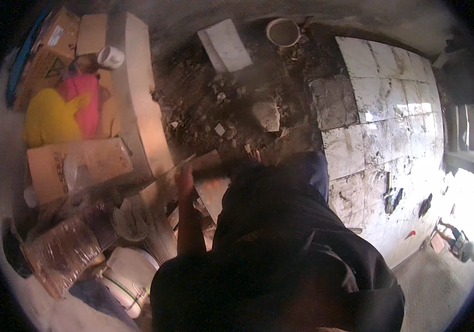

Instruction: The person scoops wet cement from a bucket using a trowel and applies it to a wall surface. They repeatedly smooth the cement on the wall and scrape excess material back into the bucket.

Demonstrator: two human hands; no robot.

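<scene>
My left hand reaches down beside the light platform edge, close to a brownish flat piece. Its fingers are blurred, so whether it grips that piece cannot be made out. Just below lies a pale tile with orange-brown marks, partly covered by my dark clothing. Of my right hand, only what look like fingertips show past my clothing; the rest is hidden. Beyond the hands is dark, rough ground with rubble, including a pale broken chunk and a small white fragment.
White floor tiles, smeared with mortar, cover the right side. A round bucket and loose white tiles stand at the far side. Cardboard boxes, yellow and pink items, and a white tub are at left.
</scene>
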